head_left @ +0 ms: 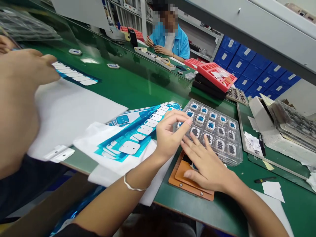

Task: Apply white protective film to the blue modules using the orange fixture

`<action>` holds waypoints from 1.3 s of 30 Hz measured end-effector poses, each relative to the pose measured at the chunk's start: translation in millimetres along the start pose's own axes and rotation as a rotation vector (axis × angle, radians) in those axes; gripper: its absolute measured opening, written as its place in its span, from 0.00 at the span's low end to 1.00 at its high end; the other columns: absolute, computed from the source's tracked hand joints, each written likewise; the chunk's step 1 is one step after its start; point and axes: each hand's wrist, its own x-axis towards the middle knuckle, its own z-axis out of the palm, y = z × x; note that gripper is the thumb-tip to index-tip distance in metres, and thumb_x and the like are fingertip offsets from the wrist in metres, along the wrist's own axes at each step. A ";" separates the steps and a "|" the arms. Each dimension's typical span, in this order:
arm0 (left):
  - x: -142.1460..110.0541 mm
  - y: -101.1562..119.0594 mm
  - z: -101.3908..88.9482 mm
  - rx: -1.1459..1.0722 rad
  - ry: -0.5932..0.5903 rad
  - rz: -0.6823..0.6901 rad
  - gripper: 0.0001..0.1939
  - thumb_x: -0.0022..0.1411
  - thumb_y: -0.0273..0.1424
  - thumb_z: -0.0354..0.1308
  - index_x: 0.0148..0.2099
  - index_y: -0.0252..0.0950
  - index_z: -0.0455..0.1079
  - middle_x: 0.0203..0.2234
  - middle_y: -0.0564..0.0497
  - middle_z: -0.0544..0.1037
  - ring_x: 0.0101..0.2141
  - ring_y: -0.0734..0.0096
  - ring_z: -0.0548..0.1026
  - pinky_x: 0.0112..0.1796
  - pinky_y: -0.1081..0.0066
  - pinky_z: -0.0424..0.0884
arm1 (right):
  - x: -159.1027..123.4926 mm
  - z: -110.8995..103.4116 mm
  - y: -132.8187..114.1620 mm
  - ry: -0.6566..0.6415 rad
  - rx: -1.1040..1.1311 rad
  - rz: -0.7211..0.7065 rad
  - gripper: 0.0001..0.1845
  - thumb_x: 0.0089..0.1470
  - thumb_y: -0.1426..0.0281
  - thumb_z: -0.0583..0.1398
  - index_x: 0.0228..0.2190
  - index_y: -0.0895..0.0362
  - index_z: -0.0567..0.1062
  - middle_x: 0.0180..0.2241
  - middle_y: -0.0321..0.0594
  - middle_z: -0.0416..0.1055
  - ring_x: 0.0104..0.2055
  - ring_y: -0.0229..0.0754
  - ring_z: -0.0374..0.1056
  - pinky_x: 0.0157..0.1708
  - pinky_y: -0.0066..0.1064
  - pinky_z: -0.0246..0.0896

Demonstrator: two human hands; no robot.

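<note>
Head view: the left hand [170, 135] was curled, its fingertips bunched at the left edge of a clear plastic tray [222, 144], and I could not tell whether they pinched anything. The right hand [207, 168] lay open, fingers spread on the tray's near edge, seemingly to steady it, above a brown pad [180, 177]. White-framed parts [211, 125] sat apart in the tray's pockets, which kept them separate. Just left lay a blue sheet of white labels [138, 135] on white paper [154, 187], within easy reach. Farther left, a neighbour's hand [24, 82] touched a similar strip [74, 74] on the green bench [145, 89], and a seated co-worker [181, 46] faced across it
</note>
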 end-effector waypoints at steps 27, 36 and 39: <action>-7.4 -6.6 4.5 0.001 -0.147 0.078 0.09 0.61 0.29 0.61 0.27 0.37 0.71 0.28 0.52 0.77 0.33 0.70 0.75 0.38 0.66 0.70 | -30.3 -27.6 -3.2 0.048 0.129 0.245 0.15 0.52 0.64 0.70 0.35 0.56 0.72 0.38 0.42 0.72 0.42 0.49 0.64 0.40 0.40 0.63; -2.5 -10.9 -1.2 -0.121 -0.566 0.337 0.26 0.70 0.51 0.44 0.48 0.38 0.74 0.41 0.45 0.80 0.43 0.63 0.75 0.48 0.59 0.67 | -29.2 -29.8 15.5 0.413 0.919 0.427 0.13 0.43 0.63 0.70 0.28 0.53 0.73 0.26 0.34 0.68 0.28 0.39 0.61 0.30 0.31 0.57; -4.4 -12.1 -0.6 -0.162 -0.571 0.378 0.36 0.57 0.57 0.59 0.59 0.40 0.67 0.49 0.41 0.77 0.49 0.56 0.74 0.52 0.56 0.67 | -30.2 -35.4 11.8 0.536 1.484 0.494 0.16 0.43 0.57 0.69 0.29 0.53 0.73 0.27 0.34 0.70 0.28 0.38 0.63 0.29 0.29 0.60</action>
